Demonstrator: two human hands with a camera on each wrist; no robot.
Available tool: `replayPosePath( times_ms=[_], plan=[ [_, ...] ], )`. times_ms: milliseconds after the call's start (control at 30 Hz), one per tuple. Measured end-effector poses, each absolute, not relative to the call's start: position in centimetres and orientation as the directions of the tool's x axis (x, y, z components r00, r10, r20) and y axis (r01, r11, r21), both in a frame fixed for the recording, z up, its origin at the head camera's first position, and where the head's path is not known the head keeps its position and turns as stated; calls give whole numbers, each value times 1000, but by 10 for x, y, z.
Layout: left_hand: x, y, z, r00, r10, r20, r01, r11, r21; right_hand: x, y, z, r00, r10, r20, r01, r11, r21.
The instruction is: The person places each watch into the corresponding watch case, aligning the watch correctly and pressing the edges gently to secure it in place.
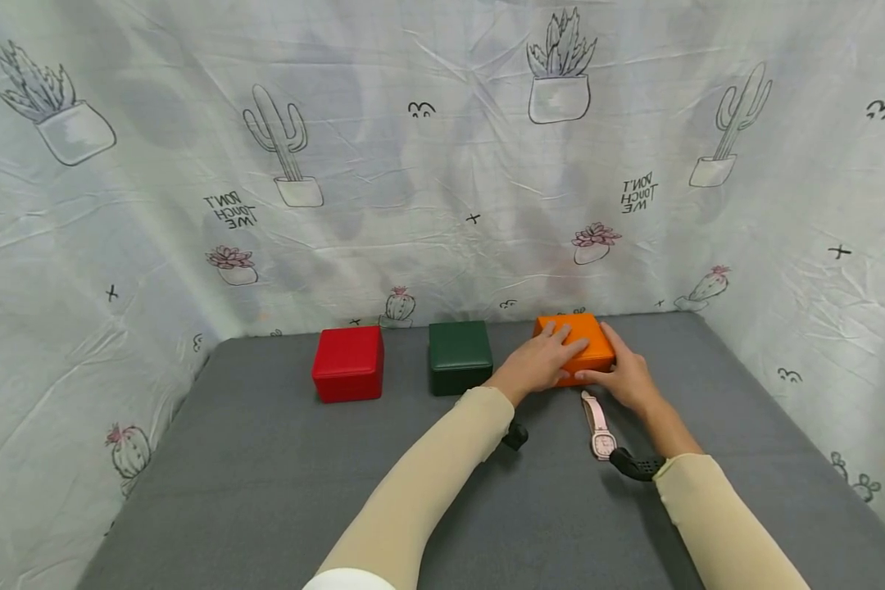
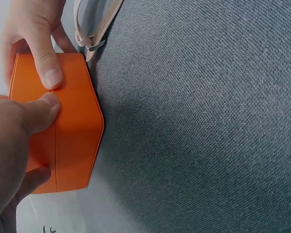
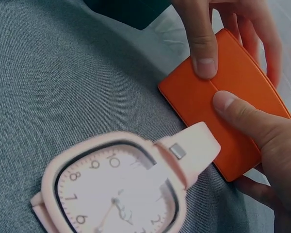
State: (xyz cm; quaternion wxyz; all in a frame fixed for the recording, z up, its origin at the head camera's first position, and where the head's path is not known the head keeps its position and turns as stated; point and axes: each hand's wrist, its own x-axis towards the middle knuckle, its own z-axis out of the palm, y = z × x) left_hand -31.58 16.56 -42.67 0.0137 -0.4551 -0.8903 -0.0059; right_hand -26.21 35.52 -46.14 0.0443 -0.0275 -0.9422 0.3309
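Note:
Both hands grip a closed orange box point(image 1: 598, 334) at the back right of the table. My left hand point(image 1: 537, 363) lies over its left side, fingers spread across the top and thumb on the front. The right hand point(image 1: 629, 378) holds the right end. In the left wrist view the two thumbs press close together at the seam of the orange box point(image 2: 77, 141). A pink wristwatch point(image 1: 602, 444) lies just in front of the box, by the right hand; its square dial point(image 3: 99, 194) faces up in the right wrist view.
A dark green box point(image 1: 460, 357) stands left of the orange one, and a red box point(image 1: 348, 365) farther left. All rest on the grey tabletop point(image 1: 280, 492). A white cloth point(image 1: 413, 205) printed with cacti hangs behind and at the sides. Black wrist cameras sit on both arms.

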Motion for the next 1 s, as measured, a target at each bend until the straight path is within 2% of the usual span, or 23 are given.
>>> replayPosePath(
  times_ms=[567,800,1000],
  plan=[
    [-320,166,-415,-596,803,0,801,594,75,-264,354,-465,-986,136,102,44,783,-620],
    [-317,166,-417,-558,830,4,829,558,-27,-264,352,-465,-984,160,83,77,790,-608],
    [-316,169,-418,-517,853,79,848,522,-94,-262,351,-463,-985,157,73,79,786,-613]
  ],
)
